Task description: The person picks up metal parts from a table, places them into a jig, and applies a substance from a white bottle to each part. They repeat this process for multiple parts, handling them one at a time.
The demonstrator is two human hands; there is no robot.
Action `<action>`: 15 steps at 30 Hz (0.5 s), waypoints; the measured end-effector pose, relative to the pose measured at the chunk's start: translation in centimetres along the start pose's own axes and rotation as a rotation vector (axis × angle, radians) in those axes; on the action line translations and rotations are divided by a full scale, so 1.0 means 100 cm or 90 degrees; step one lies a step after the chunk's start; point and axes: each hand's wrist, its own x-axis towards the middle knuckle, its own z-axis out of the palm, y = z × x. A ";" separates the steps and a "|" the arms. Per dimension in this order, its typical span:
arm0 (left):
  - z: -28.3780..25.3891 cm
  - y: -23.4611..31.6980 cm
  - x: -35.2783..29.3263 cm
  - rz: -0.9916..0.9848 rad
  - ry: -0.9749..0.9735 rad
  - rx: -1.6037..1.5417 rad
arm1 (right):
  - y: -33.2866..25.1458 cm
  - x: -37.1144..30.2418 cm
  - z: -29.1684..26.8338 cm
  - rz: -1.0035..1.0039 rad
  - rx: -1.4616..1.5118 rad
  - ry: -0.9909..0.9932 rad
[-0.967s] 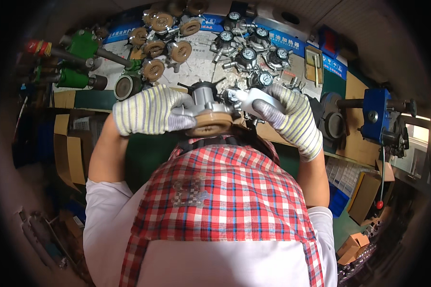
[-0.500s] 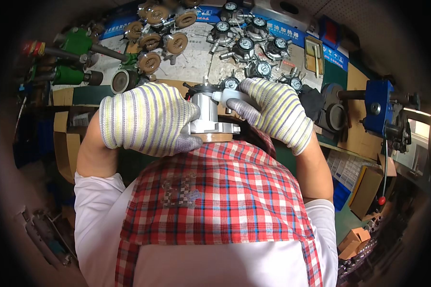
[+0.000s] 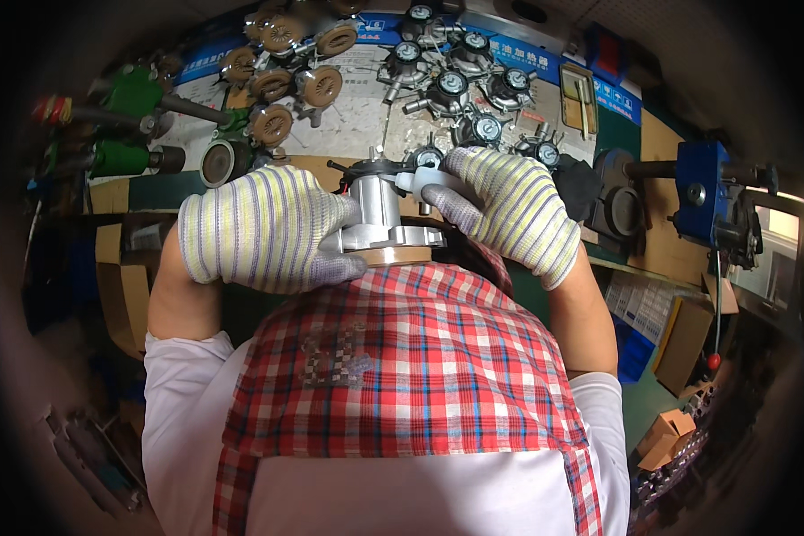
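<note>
In striped gloves, both hands work close to the apron front. My left hand (image 3: 263,228) is closed round the side of a silver metal motor housing (image 3: 375,207). This part stands upright, with a brown disc (image 3: 395,256) at its lower end and a black cap (image 3: 366,167) with wires on top. Between the thumb and fingers of my right hand (image 3: 518,205) is a small whitish squeeze bottle (image 3: 434,184). It lies nearly level, and its narrow nozzle points left at the rim under the black cap. Whether the tip touches the housing I cannot tell.
Several similar assemblies with round dark tops (image 3: 449,87) stand on the bench, and several with brown discs (image 3: 320,87) at its left. A green press (image 3: 138,112) is on the left, a blue press (image 3: 701,192) on the right. An oblong tray (image 3: 581,98) lies at the back right.
The housing and my left hand have shifted slightly left. The bottle stays in my right hand at the housing's upper rim. The bench things appear slightly shifted with the view.
</note>
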 end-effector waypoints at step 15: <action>0.108 -0.155 0.052 0.049 0.186 -0.785 | 0.012 -0.011 0.004 0.199 0.159 0.119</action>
